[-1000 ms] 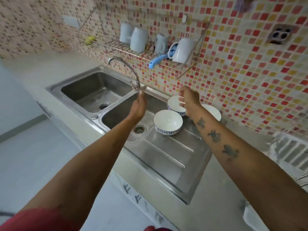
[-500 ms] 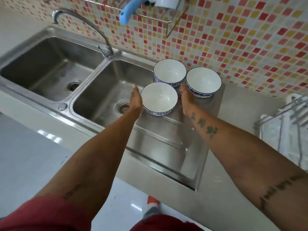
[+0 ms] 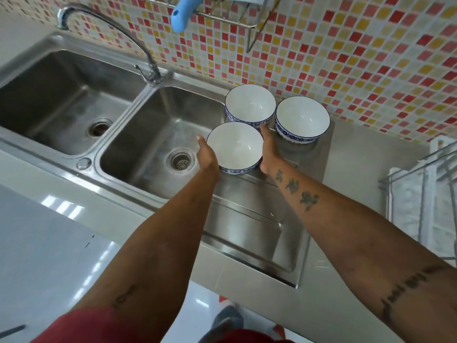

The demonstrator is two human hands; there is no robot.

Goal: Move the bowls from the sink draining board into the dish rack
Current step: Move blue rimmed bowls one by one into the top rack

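Note:
Three white bowls with blue patterned rims stand upright at the far end of the steel draining board [image 3: 247, 231]. The nearest bowl [image 3: 235, 144] sits between my two hands. My left hand [image 3: 207, 154] presses against its left side and my right hand [image 3: 268, 149] against its right side, fingers wrapped round below the rim. The second bowl [image 3: 249, 106] and the third bowl [image 3: 302, 117] stand just behind, close to the tiled wall. A wire dish rack [image 3: 422, 206] on a white tray shows at the right edge.
A double steel sink [image 3: 74, 100] with a curved tap [image 3: 148, 68] lies to the left of the draining board. A wall rack [image 3: 222, 16] with a blue handle [image 3: 183, 13] hangs above. Grey countertop [image 3: 351, 169] runs between draining board and dish rack.
The view has dropped closer to the draining board. Both hands have closed in from beside the nearest bowl until they grip its two sides.

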